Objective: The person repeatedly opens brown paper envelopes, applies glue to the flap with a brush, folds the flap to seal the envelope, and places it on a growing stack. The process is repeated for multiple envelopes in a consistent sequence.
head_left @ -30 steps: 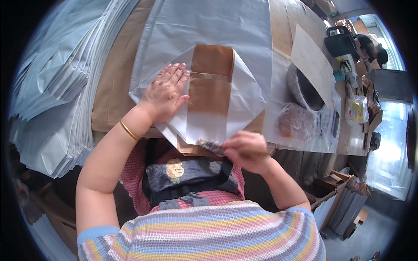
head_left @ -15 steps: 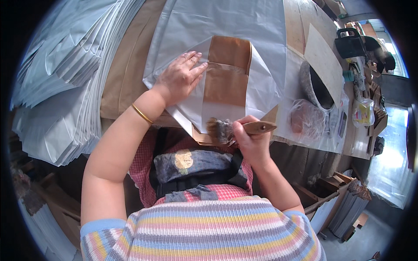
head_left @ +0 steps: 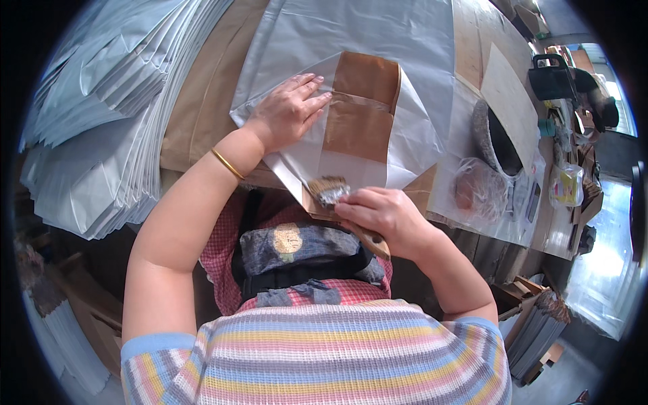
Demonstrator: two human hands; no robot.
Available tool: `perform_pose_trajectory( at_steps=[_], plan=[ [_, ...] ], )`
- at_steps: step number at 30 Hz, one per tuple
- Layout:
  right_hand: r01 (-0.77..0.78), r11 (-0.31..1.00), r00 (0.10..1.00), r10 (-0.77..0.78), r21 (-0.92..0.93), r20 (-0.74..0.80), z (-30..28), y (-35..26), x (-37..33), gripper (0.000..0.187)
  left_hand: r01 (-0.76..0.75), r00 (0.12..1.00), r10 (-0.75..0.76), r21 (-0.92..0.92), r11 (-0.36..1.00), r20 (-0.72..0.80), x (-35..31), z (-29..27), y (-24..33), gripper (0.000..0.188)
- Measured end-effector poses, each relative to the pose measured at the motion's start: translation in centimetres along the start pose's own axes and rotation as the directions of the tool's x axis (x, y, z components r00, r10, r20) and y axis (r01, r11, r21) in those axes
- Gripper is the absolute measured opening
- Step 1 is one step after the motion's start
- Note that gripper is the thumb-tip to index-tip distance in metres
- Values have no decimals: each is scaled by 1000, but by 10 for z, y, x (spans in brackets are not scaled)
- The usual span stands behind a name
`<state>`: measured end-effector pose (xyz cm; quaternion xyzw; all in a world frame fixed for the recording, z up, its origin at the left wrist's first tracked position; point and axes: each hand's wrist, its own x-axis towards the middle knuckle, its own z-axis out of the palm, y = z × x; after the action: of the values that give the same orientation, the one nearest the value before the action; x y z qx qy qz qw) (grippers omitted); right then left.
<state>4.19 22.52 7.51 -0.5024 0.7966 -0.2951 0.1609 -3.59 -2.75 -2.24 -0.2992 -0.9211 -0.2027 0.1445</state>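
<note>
My right hand [head_left: 383, 219] grips a wooden-handled brush [head_left: 332, 190], its bristles at the near edge of a white bag [head_left: 415, 138] that lies folded open in front of me. The handle slants down to the right under my palm. My left hand [head_left: 290, 111] lies flat on the bag's left flap with fingers stretched out. Between the white flaps a brown paper strip [head_left: 358, 128] shows, running away from me. A brown paper corner [head_left: 420, 189] sticks out at the bag's near right.
To the left hangs a thick stack of white bags [head_left: 101, 148]. On the right side of the table are a grey fuzzy-rimmed container [head_left: 487, 135], a pale board [head_left: 506, 101] leaning over it, and a clear plastic bag [head_left: 476, 192]. A dark jug [head_left: 548, 77] stands farther back.
My right hand has turned the brush: its handle now points down toward me and its bristles have moved slightly left and up onto the bag's near edge. My left hand stays on the flap.
</note>
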Motion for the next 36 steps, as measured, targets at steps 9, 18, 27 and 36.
perform_pose_trajectory(
  at_steps=[9,18,27,36],
  plan=[
    [-90,995,948,76,-33,-310,-22,-27,-56,24,26,999,-27,16,1000,24,-2,-4,3,34],
    [-67,979,954,120,193,-276,7,-3,-48,16,-3,1000,3,-3,1000,2,5,-3,6,31],
    [-292,726,545,661,622,-516,-69,121,-4,10,26,999,-25,-24,999,47,10,-13,11,32],
    [-282,950,591,285,138,-755,-82,152,51,12,31,999,-31,-62,998,-11,6,-15,9,34]
  ],
)
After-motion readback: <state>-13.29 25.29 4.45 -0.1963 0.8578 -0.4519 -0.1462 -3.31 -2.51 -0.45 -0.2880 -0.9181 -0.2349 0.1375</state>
